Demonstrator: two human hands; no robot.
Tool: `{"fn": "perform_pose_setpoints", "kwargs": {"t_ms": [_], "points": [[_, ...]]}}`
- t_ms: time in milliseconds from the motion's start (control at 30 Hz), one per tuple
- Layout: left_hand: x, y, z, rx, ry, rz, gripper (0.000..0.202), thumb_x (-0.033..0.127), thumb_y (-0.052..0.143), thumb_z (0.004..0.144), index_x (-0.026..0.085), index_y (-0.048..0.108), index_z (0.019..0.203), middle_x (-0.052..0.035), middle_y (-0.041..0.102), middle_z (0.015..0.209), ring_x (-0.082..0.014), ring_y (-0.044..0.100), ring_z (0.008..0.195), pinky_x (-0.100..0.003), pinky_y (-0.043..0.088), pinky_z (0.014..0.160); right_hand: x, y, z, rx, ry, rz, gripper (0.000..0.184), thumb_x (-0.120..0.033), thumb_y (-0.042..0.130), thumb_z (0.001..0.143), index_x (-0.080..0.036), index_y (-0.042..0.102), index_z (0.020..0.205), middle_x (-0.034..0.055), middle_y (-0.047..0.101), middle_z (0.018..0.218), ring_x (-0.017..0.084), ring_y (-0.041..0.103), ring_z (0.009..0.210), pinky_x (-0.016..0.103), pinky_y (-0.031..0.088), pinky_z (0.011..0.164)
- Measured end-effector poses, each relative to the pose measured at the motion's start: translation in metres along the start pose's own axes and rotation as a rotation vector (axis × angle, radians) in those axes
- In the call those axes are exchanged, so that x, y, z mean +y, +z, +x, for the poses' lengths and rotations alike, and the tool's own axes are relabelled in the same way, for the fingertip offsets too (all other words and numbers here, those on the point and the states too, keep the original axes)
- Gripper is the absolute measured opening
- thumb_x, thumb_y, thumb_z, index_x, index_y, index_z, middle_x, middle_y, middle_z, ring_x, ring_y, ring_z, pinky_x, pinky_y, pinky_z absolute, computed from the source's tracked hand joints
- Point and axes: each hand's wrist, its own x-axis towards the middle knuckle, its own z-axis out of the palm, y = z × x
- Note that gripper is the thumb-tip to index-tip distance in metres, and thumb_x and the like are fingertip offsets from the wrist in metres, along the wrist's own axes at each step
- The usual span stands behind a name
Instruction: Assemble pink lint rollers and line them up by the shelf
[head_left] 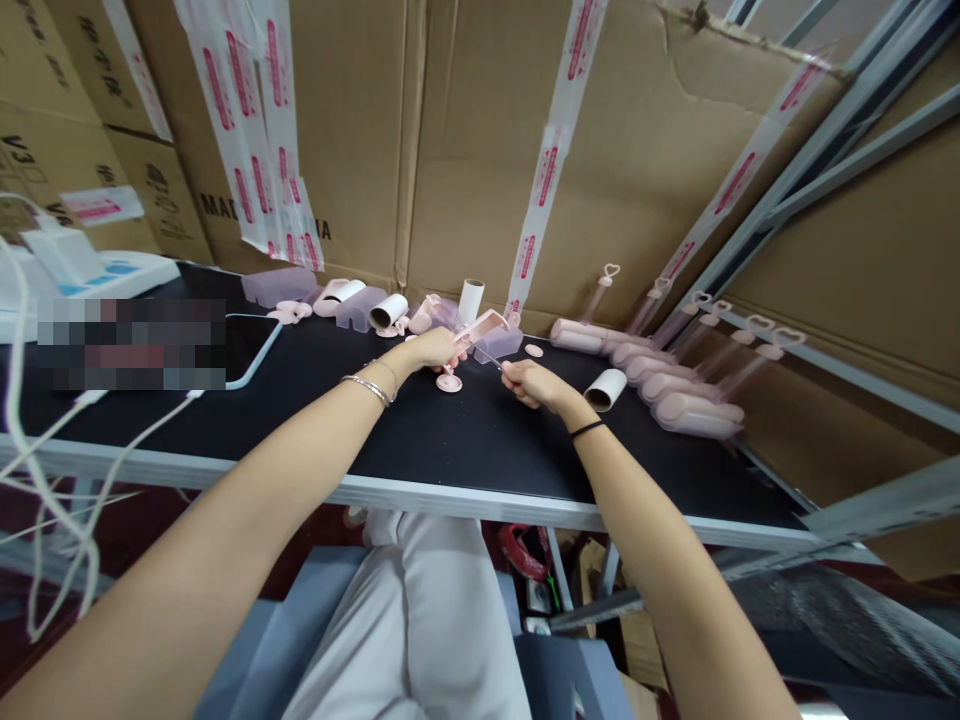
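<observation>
My left hand is closed around a pink plastic frame piece and holds it just above the black table. My right hand is closed in a fist on a thin metal rod that points toward the pink piece. A small pink round cap lies on the table under my left hand. A white paper roll lies just right of my right hand.
Finished pink rollers with heart-ended handles are lined up at the right. More pink parts and white rolls sit at the back by the cardboard wall. A tablet and white cables are at the left.
</observation>
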Motion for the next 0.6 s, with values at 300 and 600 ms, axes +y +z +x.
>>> {"fn": "perform_pose_setpoints", "kwargs": {"t_ms": [300,600], "points": [[-0.009,-0.01,0.005,-0.08,0.023,-0.085,0.029,0.023,0.051,0.084,0.014,0.053,0.057,0.0003,0.047,0.043,-0.0059,0.039,0.033,-0.018,0.026,0.035,-0.001,0.009,0.006,0.271,-0.265,-0.649,0.038,-0.027,0.028,0.093,-0.016,0.054,0.068,0.0053,0.062,0.07,0.013,0.054,0.064,0.023,0.037,0.068],[0.005,-0.019,-0.005,-0.098,-0.069,-0.189,0.03,0.023,0.047,0.085,0.016,0.048,0.056,0.0008,0.044,0.045,-0.007,0.042,0.036,-0.018,0.026,0.037,-0.023,0.033,-0.013,0.507,-0.133,-0.869,0.045,-0.036,0.021,0.096,-0.013,0.059,0.094,0.0154,0.066,0.088,0.02,0.062,0.079,0.027,0.039,0.068]]}}
